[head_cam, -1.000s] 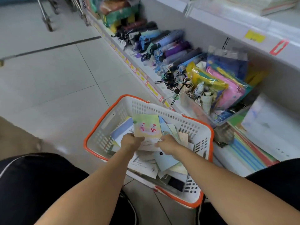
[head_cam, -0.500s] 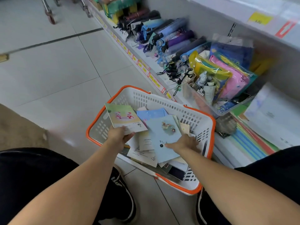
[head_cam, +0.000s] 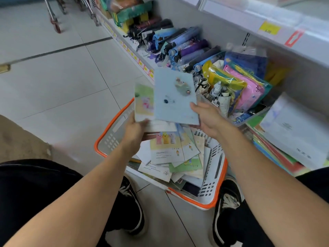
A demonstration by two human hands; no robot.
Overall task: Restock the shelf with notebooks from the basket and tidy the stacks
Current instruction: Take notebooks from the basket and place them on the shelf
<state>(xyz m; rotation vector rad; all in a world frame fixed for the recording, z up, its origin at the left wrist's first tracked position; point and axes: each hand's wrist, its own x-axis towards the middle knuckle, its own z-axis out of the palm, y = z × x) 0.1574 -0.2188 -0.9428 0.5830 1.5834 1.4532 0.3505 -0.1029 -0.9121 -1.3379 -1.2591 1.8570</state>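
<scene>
Our forearms hide part of the orange-rimmed basket, and its jumbled notebooks blur together. Above it, our left hand grips a green notebook, fingers curled under its lower edge. Our right hand pinches a pale blue notebook, motion-blurred, overlapping the green one. Beyond, the low shelf holds folded umbrellas.
</scene>
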